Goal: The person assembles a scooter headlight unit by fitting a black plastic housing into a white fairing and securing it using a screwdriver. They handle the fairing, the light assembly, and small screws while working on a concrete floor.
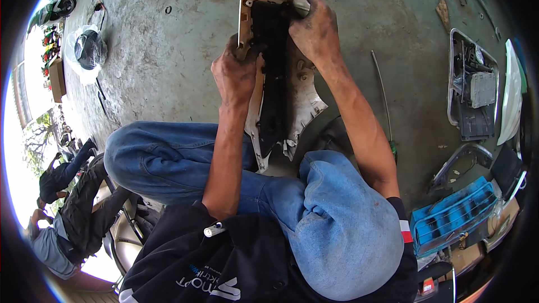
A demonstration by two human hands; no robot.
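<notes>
The person sits on the worn, stained greenish concrete floor (pixel 168 67), legs folded in faded blue jeans (pixel 353 235), with a moulded plastic fairing panel (pixel 306 98) held up in front of the knees. It's a long, tapering shell, cream-white and grimy, with a matte black strip (pixel 272 78) down the middle, a squared upper corner and a jagged, ribbed edge flaring low on the right. Whether its lower tip rests on anything, I can't tell.

The left hand (pixel 233 73) is closed around the panel's left edge, knuckles bent and fingers smudged dark. The right hand (pixel 315 31) is curled tightly over the upper right corner, gripping the pale lip there. Just beyond the right forearm lies a thin-shafted screwdriver (pixel 382 90); farther right, a rounded metal tray (pixel 451 78) stands near a scuffed blue toolbox (pixel 455 213).
</notes>
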